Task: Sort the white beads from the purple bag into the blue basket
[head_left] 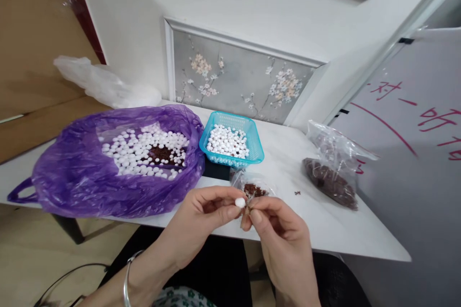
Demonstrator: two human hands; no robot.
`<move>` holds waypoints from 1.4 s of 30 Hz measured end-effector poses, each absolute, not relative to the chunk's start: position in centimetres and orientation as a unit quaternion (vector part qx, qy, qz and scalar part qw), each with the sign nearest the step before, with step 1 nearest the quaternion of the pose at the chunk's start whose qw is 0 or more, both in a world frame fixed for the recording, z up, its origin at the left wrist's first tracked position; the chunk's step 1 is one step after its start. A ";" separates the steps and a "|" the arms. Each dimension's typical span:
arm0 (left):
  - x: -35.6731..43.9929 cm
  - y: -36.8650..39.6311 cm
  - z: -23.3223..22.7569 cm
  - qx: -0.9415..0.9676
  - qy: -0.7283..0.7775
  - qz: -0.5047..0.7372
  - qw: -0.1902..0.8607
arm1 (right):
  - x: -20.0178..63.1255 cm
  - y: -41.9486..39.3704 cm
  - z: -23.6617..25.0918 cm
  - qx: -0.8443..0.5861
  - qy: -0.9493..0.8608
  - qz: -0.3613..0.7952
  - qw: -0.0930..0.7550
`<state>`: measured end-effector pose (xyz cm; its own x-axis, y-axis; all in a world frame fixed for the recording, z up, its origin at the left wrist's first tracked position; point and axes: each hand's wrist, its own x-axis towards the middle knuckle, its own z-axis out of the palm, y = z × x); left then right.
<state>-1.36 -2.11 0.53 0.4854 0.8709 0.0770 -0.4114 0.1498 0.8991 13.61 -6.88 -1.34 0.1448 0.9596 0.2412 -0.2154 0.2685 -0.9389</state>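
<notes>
Left grip (201, 223) pinches a white foam ball (240, 203); right grip (286, 237), just beside it, pinches a blurred brownish sliver (251, 200); beyond both sits a turquoise basket (256, 141).

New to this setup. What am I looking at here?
No machine: just a person's bare hands, in one picture from a head-worn camera looking forward and down. The left hand holds a white ball; the right hand pinches something too small to identify. On the white table are a purple bag and a blue basket, both containing white balls, plus a clear bag of brown material at right.
</notes>
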 end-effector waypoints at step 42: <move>-2.2 -2.2 0.5 0.597 0.268 0.492 0.574 | 12.3 -7.4 0.8 -0.482 -0.538 0.324 0.610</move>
